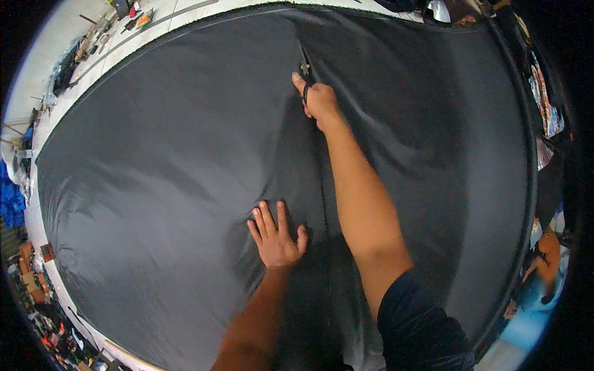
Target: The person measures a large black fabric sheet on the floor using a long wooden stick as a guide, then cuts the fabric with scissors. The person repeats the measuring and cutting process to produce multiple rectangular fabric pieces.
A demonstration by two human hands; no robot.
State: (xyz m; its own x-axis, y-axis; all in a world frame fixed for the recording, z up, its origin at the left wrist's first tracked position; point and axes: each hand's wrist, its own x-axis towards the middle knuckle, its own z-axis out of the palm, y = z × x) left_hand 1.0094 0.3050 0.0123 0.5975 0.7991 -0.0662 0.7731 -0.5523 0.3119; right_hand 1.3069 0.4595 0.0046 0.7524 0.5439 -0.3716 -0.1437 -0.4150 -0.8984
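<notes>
A large sheet of smooth black material spreads in front of me, with a long straight cut line running away from my body. Far along that line, my right hand is closed around the handles of a pair of scissors. The blades point away from me into the sheet, near its far edge. Closer in, my left hand lies flat on the sheet just left of the line, fingers spread, holding nothing. Small creases run out from beneath it.
A pale surface borders the sheet at the far left, with small tools and an orange item on it. Blue material and mixed clutter lie at the left. Dark folds and bags line the right, where part of another person shows.
</notes>
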